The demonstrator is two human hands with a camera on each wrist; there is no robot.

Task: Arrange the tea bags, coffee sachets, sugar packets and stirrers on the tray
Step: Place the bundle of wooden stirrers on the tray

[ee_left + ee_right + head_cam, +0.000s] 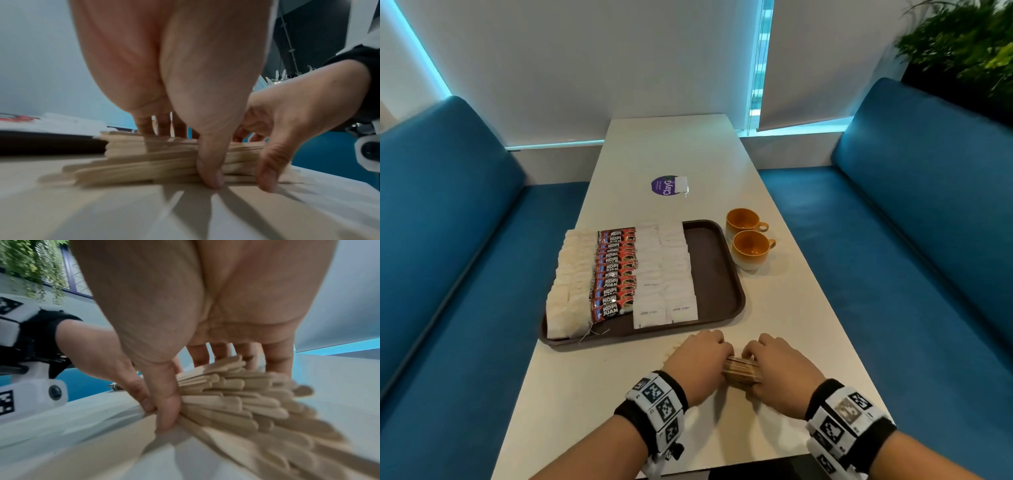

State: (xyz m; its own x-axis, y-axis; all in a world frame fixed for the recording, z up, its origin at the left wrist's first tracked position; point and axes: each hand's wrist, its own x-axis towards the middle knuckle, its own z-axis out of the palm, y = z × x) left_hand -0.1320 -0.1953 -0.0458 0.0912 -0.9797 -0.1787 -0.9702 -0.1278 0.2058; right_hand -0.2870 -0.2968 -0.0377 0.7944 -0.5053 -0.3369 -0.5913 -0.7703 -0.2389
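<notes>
Both hands close on one bundle of wooden stirrers (742, 371) lying on the white bench (801, 329) near its front edge: the left hand (697, 365) has its grip curled round the bundle's left part, thumb on the near side and fingers (162, 123) over the far side, while the right hand (780, 371) holds the right part the same way, its thumb pressed to the bench just beside the left thumb. In the right wrist view the stirrers fan out unevenly past the right hand, their rounded ends staggered; in the left wrist view they lie stacked flat, some ends poking out to the left. Just beyond the hands sits the brown tray (722, 274), apart from the bundle. On it, from left to right, run overlapping rows — pale tea bags (568, 284), red and black coffee sachets (614, 274), then two columns of white sugar packets (666, 274) — and the tray's right strip is bare. To the right of the tray stand two orange cups (750, 241), touching or nearly so. Farther back on the bench lies a round purple sticker (664, 185). Blue bench seats (893, 240) flank both sides.
</notes>
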